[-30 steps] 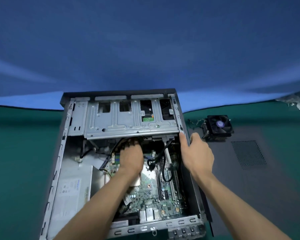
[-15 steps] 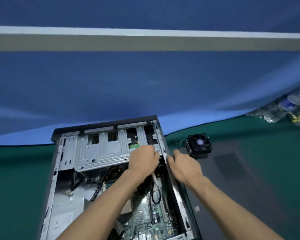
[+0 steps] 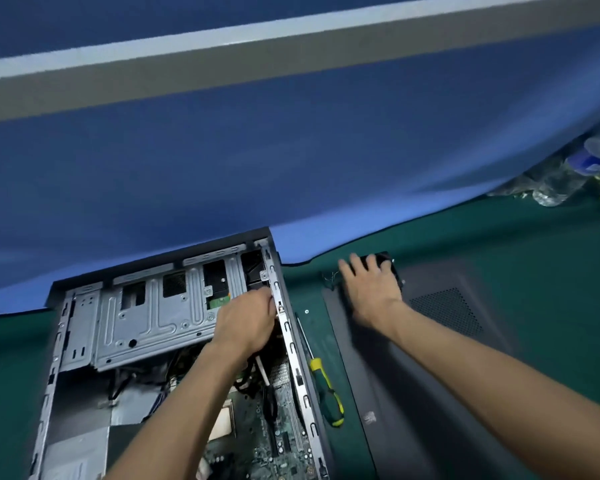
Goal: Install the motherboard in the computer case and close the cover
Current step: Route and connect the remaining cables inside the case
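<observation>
The case (image 3: 84, 341) lies open on the green mat (image 3: 534, 254), the motherboard (image 3: 284, 441) inside it, low on the right. The left hand (image 3: 246, 323) reaches in by the right wall, fingers curled at the drive cage (image 3: 146, 320) edge — whether they grip anything cannot be told. The right hand (image 3: 371, 289) rests with spread fingers on the fan (image 3: 387, 259), at the far corner of the cover (image 3: 430, 358). A screwdriver (image 3: 326, 393) lies between case and cover.

Head view – close above the computer case (image 3: 174, 341), facing forward-down.
</observation>
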